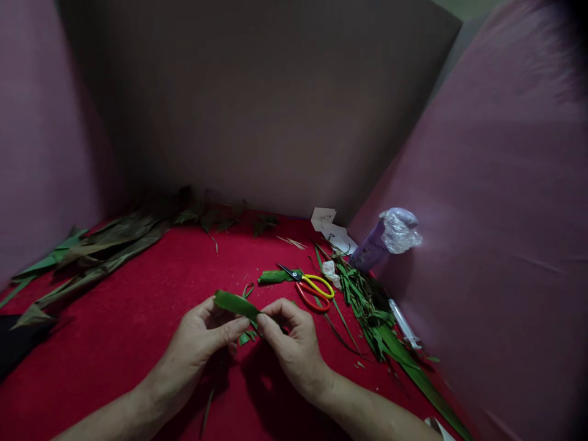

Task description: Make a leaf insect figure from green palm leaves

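Both my hands meet low in the middle over a red cloth. My left hand and my right hand pinch the two ends of a folded green leaf strip held just above the cloth. Fingers of both hands are curled around it. Small leaf bits lie under the hands. Scissors with yellow and red handles lie shut on the cloth just beyond my right hand, beside a rolled green leaf piece.
A heap of long leaves lies at the left and back. Cut green strips pile at the right, with a purple cup capped in plastic wrap, paper scraps and a white pen-like object. Purple panels wall in the cloth.
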### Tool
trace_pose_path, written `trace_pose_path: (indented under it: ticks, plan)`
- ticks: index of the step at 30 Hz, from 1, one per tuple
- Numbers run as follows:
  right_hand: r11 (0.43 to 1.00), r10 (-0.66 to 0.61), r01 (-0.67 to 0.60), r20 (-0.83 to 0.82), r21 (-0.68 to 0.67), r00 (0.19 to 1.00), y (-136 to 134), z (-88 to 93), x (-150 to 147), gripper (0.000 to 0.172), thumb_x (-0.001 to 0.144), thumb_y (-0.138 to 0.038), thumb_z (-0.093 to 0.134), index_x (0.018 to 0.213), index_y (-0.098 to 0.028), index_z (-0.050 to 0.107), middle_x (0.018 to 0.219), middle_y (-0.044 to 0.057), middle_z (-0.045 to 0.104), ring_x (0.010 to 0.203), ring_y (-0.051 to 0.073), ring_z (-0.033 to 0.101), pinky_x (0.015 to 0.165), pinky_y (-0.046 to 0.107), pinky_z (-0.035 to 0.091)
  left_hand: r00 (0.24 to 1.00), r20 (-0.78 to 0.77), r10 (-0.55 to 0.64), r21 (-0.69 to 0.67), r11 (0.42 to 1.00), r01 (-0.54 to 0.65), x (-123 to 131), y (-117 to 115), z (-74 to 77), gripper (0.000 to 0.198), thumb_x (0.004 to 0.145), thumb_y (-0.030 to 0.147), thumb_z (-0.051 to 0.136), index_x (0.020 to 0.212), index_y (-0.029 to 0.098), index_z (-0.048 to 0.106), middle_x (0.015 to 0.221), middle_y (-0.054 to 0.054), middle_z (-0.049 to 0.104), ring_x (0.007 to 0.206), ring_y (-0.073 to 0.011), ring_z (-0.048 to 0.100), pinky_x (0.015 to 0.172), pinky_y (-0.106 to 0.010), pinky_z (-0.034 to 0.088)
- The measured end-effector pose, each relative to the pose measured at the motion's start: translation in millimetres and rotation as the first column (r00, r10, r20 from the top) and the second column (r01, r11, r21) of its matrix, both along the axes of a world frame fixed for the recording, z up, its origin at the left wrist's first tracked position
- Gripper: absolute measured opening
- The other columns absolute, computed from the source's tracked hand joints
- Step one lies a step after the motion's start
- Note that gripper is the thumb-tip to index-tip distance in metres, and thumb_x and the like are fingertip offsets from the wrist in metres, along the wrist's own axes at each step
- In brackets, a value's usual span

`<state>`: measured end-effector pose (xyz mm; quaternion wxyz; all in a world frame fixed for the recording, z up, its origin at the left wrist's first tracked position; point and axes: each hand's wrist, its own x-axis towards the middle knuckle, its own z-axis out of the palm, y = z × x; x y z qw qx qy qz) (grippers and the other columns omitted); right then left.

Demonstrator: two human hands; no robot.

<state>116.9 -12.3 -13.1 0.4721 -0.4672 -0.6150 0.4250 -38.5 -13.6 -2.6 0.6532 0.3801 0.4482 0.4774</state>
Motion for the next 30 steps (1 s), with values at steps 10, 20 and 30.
trace_pose_path:
  ticks: [10, 20, 30]
  plan:
    - [0.99, -0.004, -0.023, -0.191, -0.138, 0.982, 4.7, -1.5, -1.4, 0.016, 0.077, -0.028, 0.059, 0.068, -0.015, 0.055, 0.058, -0.003, 0.052, 0.05, 0.008, 0.042, 0.049, 0.021, 0.033, 0.998, 0.037, -0.051, 0.059, 0.997, 0.048, -0.2, 0.4, 3.3, 0.02, 0.068, 0.018, 0.072, 0.086, 0.019, 0.064, 0.08, 0.001, 0.064, 0.065, -0.0099, 0.054, 0.055, -0.019, 0.044]
    - [0.983, -0.107, 0.062, -0.266, -0.171, 0.958, 14.8, -4.8, 5.6, 0.019, 0.077, -0.032, 0.06, 0.069, -0.016, 0.055, 0.058, -0.004, 0.05, 0.051, 0.008, 0.042, 0.046, 0.019, 0.034, 0.947, -0.225, 0.228, 0.189, 0.964, -0.187, -10.5, 17.1, -3.6, 0.025, 0.063, 0.026, 0.072, 0.083, 0.019, 0.059, 0.082, -0.001, 0.062, 0.076, -0.0174, 0.058, 0.063, -0.026, 0.046]
    - [0.976, -0.143, 0.102, -0.216, -0.191, 0.966, 24.1, -12.3, 5.3, 0.019, 0.076, -0.032, 0.059, 0.067, -0.016, 0.054, 0.056, -0.004, 0.049, 0.047, 0.008, 0.041, 0.043, 0.019, 0.032, 0.282, -0.921, 0.268, 0.354, 0.878, 0.322, -14.3, 35.9, -14.9, 0.015, 0.074, 0.034, 0.055, 0.073, 0.021, 0.063, 0.077, -0.005, 0.062, 0.079, -0.0254, 0.05, 0.069, -0.036, 0.036]
